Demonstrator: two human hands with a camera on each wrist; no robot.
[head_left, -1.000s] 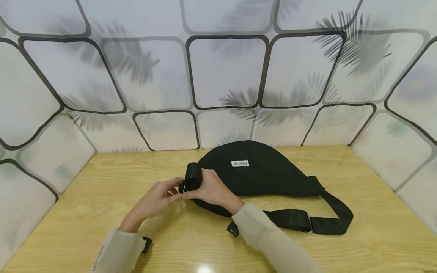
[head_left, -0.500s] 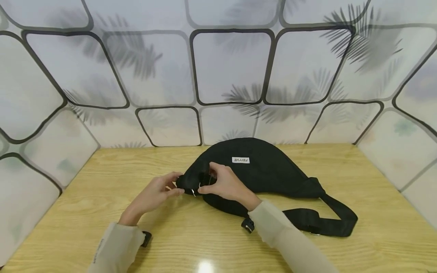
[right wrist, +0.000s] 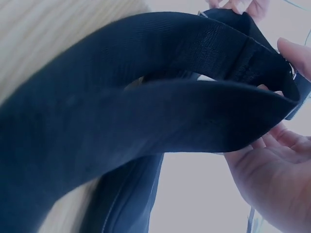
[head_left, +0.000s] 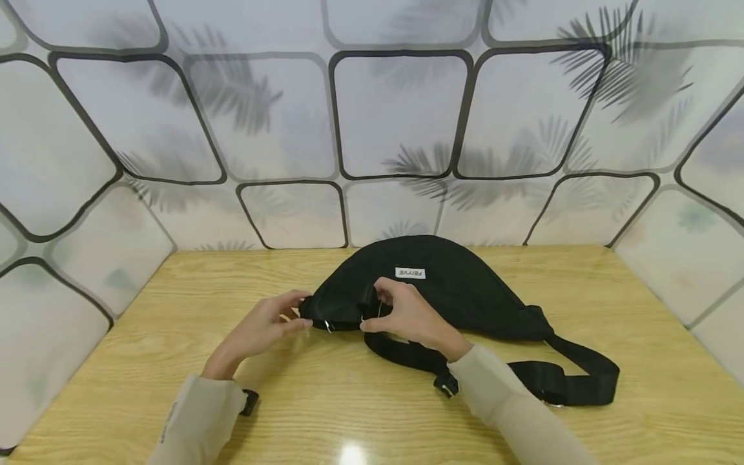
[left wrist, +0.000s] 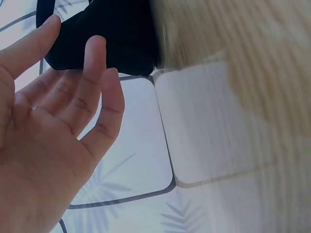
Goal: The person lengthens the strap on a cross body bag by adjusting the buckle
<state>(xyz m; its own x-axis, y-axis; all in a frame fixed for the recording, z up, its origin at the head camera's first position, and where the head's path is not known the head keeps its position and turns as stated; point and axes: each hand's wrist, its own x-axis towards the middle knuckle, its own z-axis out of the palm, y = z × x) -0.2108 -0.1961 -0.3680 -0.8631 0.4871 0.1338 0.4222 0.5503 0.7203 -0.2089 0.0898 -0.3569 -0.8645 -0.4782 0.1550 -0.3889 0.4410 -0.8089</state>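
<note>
Pinches the black bag (head_left: 456,300) at 1 end in the left hand (head_left: 263,327); pinches its strap (right wrist: 194,114) in the right hand (head_left: 414,318). Has the bag's bulk just beyond the latter.

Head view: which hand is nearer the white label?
The right hand, pinching the black strap below the white label; the left hand is farther off, holding an end of the black bag.

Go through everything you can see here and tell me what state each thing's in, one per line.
Waist bag: lying on the table, label up; zipped or not, can't tell.
Label: lettering upside down in the head view.
Strap: attached, looped and slack.
Left hand: fingers holding the bag's near-left end.
Right hand: pinching the strap between thumb and fingers.
</note>
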